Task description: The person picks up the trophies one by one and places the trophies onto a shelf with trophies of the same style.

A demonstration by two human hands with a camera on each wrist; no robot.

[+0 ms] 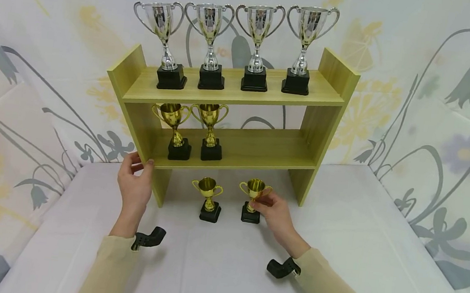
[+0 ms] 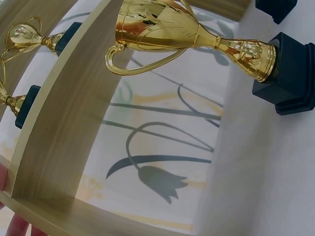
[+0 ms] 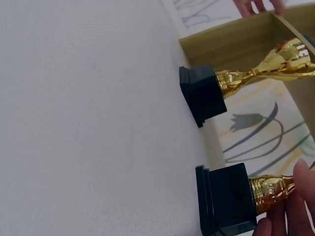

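Observation:
My right hand (image 1: 276,216) pinches the stem of a small gold trophy cup (image 1: 250,213), whose black base is on or just above the white tabletop. In the right wrist view, thumb and fingers (image 3: 298,209) close around the gold stem. To the left of it another gold trophy (image 1: 209,211) stands upright on the table, in front of the shelf. My left hand (image 1: 136,187) grips the left side panel of the two-tier wooden shelf (image 1: 261,144), thumb in front and fingers partly hidden behind.
Two more gold trophies (image 1: 179,149) stand on the left half of the middle board. Several larger silver trophies (image 1: 253,78) line the top board. Behind the shelf hangs a flower-patterned cloth (image 1: 432,114); white cloth (image 1: 221,278) covers the table.

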